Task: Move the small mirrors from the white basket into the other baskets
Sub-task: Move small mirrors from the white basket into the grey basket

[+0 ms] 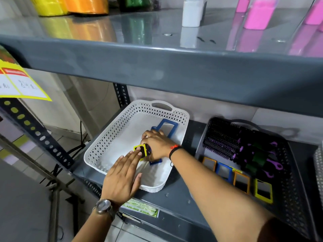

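In the white perforated plastic basket [111, 137] on the grey metal shelf [176, 198], near its middle, sits a small cluster of square-framed mirrors: a yellow-framed small mirror [139, 149] held up on edge, a dark round-looking piece just behind it that I cannot identify, and a blue-framed small mirror [155, 161] lying partly under the wrist. A larger blue-framed handled mirror [167, 127] rests toward the far end. Risk, as I judge it: several thin frames gathered at once could slip apart on the lift, and one could drop back flat, glass down, or clip the basket wall on the way out; the grip looks crowded, with two hands meeting on one small stack. The right hand [157, 145] is curled, fingers closed round the cluster from behind and above, so it seems to be pinching the mirrors, though how many is hidden. The left hand [122, 173] is mostly flat with fingers extended together, fingertips [138, 152] touching the yellow frame's near face, steadying rather than gripping. To the right, well apart, the dark perforated plastic basket [297, 198] already holds a row of small mirrors [242, 182] in orange, blue and yellow frames, beside black round hairbrushes with purple handles [232, 142]. A wristwatch [104, 206] sits on the left wrist; a red and black band [174, 149] on the right.
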A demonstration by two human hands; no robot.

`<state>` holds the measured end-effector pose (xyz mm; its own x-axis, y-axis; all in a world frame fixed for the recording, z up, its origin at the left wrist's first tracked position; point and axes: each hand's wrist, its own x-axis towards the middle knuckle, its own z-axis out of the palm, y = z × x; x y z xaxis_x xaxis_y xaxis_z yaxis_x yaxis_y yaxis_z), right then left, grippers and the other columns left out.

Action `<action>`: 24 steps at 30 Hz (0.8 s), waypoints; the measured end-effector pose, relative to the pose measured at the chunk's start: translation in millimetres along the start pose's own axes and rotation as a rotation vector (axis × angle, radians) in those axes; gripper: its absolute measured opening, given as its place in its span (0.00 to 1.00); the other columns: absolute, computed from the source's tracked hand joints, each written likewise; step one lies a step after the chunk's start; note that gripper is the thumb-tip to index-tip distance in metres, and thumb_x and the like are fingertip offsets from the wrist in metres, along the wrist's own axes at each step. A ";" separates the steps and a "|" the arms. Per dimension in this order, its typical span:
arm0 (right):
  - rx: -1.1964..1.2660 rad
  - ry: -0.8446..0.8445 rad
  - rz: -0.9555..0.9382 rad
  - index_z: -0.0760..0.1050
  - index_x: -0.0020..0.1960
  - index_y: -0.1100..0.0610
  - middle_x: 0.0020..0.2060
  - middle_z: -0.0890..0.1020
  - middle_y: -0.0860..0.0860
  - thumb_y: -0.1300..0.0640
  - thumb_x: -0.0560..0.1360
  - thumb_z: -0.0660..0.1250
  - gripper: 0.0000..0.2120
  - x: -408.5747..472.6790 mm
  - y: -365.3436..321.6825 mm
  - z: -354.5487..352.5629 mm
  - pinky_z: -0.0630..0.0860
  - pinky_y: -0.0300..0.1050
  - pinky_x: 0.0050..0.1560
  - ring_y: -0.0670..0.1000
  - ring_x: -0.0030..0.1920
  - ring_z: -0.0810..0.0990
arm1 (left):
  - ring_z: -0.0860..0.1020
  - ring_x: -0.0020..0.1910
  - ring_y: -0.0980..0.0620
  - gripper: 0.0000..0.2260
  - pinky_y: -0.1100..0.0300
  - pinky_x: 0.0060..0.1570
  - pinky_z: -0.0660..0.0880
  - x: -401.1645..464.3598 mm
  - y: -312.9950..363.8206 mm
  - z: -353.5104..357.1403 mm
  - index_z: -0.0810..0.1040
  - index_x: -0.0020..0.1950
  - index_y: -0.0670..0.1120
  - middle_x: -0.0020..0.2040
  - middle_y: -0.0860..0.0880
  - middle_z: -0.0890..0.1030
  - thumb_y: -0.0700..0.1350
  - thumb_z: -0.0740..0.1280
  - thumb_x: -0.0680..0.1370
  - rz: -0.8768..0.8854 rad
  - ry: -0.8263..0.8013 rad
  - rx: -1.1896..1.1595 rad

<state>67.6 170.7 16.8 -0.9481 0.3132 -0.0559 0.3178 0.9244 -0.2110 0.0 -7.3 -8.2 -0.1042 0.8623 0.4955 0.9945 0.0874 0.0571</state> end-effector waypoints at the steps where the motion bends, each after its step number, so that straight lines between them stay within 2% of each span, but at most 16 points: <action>1: -0.004 0.020 0.015 0.74 0.58 0.57 0.61 0.72 0.56 0.47 0.65 0.73 0.25 -5.1 3.9 -6.5 0.61 0.51 0.62 0.57 0.62 0.67 | 0.68 0.63 0.48 0.22 0.60 0.69 0.54 0.3 0.2 -0.7 0.64 0.67 0.40 0.63 0.40 0.75 0.52 0.46 0.81 -0.002 -0.003 0.001; 5: 0.014 0.104 0.091 0.72 0.61 0.52 0.60 0.75 0.54 0.46 0.65 0.72 0.27 -44.5 24.5 -35.4 0.61 0.51 0.62 0.56 0.62 0.69 | 0.68 0.63 0.48 0.22 0.60 0.69 0.54 0.2 -0.5 -3.9 0.65 0.67 0.41 0.64 0.41 0.75 0.52 0.46 0.81 -0.014 -0.036 0.012; 8: 0.012 0.198 0.184 0.73 0.59 0.50 0.58 0.77 0.52 0.43 0.63 0.71 0.27 -96.7 38.6 -54.5 0.63 0.51 0.60 0.56 0.61 0.72 | 0.68 0.62 0.47 0.22 0.59 0.69 0.54 -1.3 -2.6 -4.9 0.66 0.66 0.41 0.63 0.41 0.76 0.53 0.46 0.81 -0.015 -0.073 0.023; 11: -0.020 0.269 0.316 0.74 0.58 0.48 0.56 0.79 0.50 0.35 0.57 0.60 0.33 -165.1 51.4 -65.0 0.64 0.50 0.55 0.55 0.59 0.74 | 0.69 0.61 0.46 0.23 0.59 0.68 0.54 -3.9 -3.5 -4.7 0.68 0.65 0.39 0.62 0.40 0.76 0.53 0.46 0.81 -0.017 -0.086 0.037; 13: -0.038 0.267 0.421 0.74 0.58 0.48 0.55 0.79 0.49 0.33 0.55 0.55 0.36 -215.8 58.6 -65.3 0.61 0.49 0.53 0.54 0.58 0.74 | 0.69 0.60 0.45 0.24 0.59 0.68 0.54 -4.7 -3.8 -5.1 0.70 0.64 0.38 0.62 0.39 0.76 0.53 0.46 0.81 -0.013 -0.084 0.041; 15: -0.085 0.261 0.495 0.75 0.55 0.47 0.51 0.82 0.50 0.34 0.55 0.56 0.33 -267.3 66.7 -59.2 0.60 0.49 0.50 0.55 0.54 0.78 | 0.69 0.60 0.44 0.25 0.58 0.68 0.55 -3.3 -1.4 -4.0 0.71 0.64 0.37 0.61 0.38 0.76 0.52 0.46 0.81 -0.006 -0.078 0.042; 18: -0.017 0.233 0.576 0.75 0.50 0.44 0.46 0.84 0.50 0.37 0.55 0.60 0.26 -324.5 71.2 -42.0 0.67 0.50 0.47 0.57 0.48 0.82 | 0.70 0.60 0.44 0.25 0.57 0.67 0.56 -2.2 -2.7 -0.7 0.71 0.64 0.36 0.61 0.38 0.77 0.52 0.46 0.80 -0.002 -0.070 0.049; 20: -0.048 0.171 0.608 0.76 0.52 0.44 0.49 0.83 0.48 0.35 0.55 0.58 0.29 -343.4 72.9 -30.1 0.62 0.48 0.47 0.54 0.51 0.81 | 0.73 0.58 0.42 0.25 0.54 0.65 0.60 -1.7 -2.3 -0.2 0.72 0.63 0.36 0.60 0.39 0.77 0.51 0.47 0.80 0.001 -0.063 0.053; 22: -0.078 0.089 0.631 0.73 0.59 0.44 0.59 0.78 0.44 0.32 0.55 0.54 0.36 -353.5 73.9 -19.7 0.56 0.45 0.49 0.49 0.59 0.75 | 0.77 0.54 0.40 0.25 0.50 0.61 0.64 -1.9 0.1 0.3 0.74 0.62 0.36 0.58 0.39 0.79 0.51 0.46 0.80 -0.001 -0.053 0.069; 24: -0.076 0.010 0.641 0.70 0.63 0.44 0.64 0.73 0.41 0.31 0.54 0.51 0.40 -357.7 75.3 -12.3 0.55 0.44 0.52 0.46 0.63 0.70 | 0.79 0.52 0.39 0.25 0.48 0.59 0.65 -3.1 2.1 0.2 0.75 0.61 0.36 0.57 0.38 0.80 0.51 0.46 0.80 0.000 -0.044 0.080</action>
<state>430.8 130.9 32.9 -0.5698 0.8099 -0.1391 0.8215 0.5660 -0.0693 2.5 -9.7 -9.9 -0.1052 0.8832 0.4571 0.9921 0.1249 -0.0132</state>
